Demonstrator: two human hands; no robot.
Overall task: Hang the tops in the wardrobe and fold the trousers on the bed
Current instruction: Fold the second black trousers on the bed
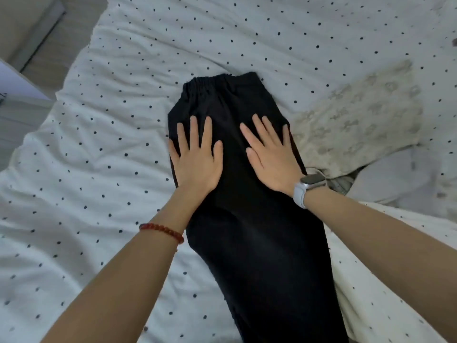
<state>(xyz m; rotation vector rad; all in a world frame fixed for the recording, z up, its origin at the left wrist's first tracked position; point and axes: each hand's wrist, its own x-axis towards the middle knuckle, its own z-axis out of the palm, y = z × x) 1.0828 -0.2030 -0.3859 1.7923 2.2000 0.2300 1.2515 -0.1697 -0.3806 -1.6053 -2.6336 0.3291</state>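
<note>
Wooden floor (42, 58) upper left; pale furniture edge (14, 85) beside it; dim, soft light.

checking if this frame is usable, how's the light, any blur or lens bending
Head view: dim, soft, bluish light with no hard shadows or glare; the black trousers show almost no fold detail; wide-angle bending curves the bed edges and stretches the forearms; the left hand and right hand are fairly sharp, corners softer.

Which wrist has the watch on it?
The right wrist: its watch has a pale strap, beside the right hand. The left wrist wears a red bead bracelet instead.
</note>
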